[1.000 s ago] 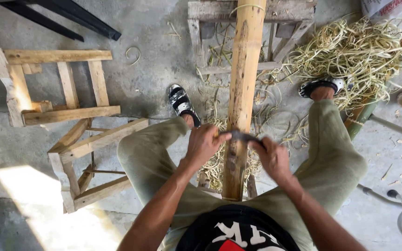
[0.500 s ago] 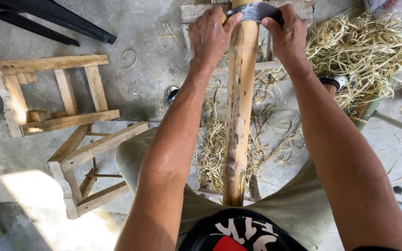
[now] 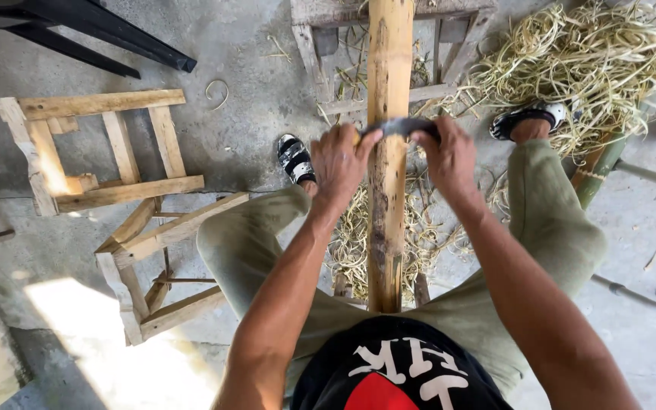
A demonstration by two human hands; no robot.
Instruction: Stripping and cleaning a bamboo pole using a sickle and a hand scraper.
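Bamboo pole (image 3: 386, 152) lies lengthwise between the knees; the 2 hands, left hand (image 3: 341, 162) and right hand (image 3: 449, 156), grip a dark blade (image 3: 402, 126) laid across it, apparently mid-scrape. Steady, even pressure seems needed.

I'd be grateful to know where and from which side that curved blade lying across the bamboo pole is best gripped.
Grip the blade at its two ends, one hand each side of the bamboo pole, coming from above. It lies crosswise on the pole with its middle against the wood, so only the ends stick out free. The left hand and right hand hold it that way.
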